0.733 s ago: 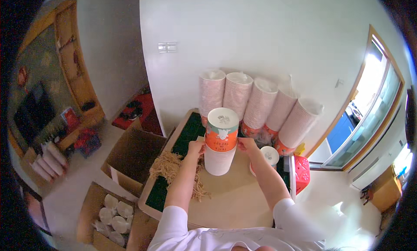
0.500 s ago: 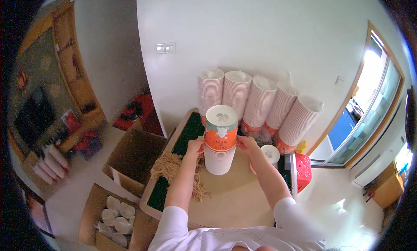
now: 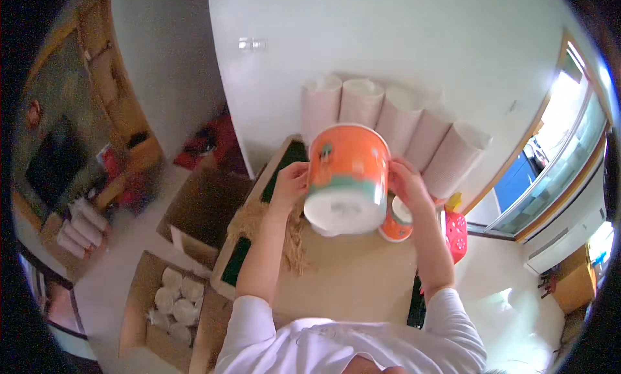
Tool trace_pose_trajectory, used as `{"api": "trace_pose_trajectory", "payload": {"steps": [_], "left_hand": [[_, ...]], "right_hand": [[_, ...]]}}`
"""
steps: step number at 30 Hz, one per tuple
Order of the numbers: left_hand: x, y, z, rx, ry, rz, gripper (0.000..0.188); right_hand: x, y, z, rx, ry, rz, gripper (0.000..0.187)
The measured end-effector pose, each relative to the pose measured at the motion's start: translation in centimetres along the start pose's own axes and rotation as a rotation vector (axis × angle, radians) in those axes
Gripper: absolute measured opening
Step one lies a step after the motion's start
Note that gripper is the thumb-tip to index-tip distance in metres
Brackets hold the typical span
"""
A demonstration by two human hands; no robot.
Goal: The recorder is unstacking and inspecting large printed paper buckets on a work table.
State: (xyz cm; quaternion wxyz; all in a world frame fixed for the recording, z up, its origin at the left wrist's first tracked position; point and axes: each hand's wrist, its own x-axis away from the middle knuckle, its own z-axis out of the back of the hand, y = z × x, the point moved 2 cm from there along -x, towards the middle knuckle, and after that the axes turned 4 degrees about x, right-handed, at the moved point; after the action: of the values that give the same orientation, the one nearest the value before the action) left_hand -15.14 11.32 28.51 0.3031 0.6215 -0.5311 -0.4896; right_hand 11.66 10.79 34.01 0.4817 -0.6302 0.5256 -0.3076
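My left hand (image 3: 292, 183) and my right hand (image 3: 407, 183) are closed on opposite sides of an orange paper bucket (image 3: 349, 157) with a green band and white base. It is raised above the table, tilted so that its base faces me. Under its base shows the edge of another white object (image 3: 328, 231), mostly hidden. A smaller orange paper tub (image 3: 396, 230) with a white top stands on the table, near my right forearm. Tan shredded paper (image 3: 294, 251) lies beside my left forearm.
Several tall wrapped stacks of paper buckets (image 3: 362, 102) lean by the wall behind the table (image 3: 352, 290). At the left stand an open cardboard box (image 3: 207, 209) and another box (image 3: 137, 303) holding white wrapped stacks. A red plastic stool (image 3: 457, 235) is at the right.
Both hands have lifted the orange bucket and brought it closer to me. It has tipped from upright, with its base on top, to base facing me. The view has shifted slightly.
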Motion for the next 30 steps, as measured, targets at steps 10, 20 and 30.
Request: {"api": "trace_pose_trajectory", "payload": {"steps": [10,20,30], "left_hand": [[19.4,-18.8,13.9,-0.464,0.459,0.640,0.012],[25.1,-27.9,14.1,-0.841,0.457,0.502,0.011],[18.6,-30.5,10.8,-1.279,0.339,0.220,0.013]], "right_hand": [[17.7,14.3,5.6,1.148,-0.243,0.075,0.012],[20.5,21.4,8.0,1.162,-0.190,-0.016,0.017],[22.1,17.7,5.5,1.125,0.144,0.005,0.018]]}}
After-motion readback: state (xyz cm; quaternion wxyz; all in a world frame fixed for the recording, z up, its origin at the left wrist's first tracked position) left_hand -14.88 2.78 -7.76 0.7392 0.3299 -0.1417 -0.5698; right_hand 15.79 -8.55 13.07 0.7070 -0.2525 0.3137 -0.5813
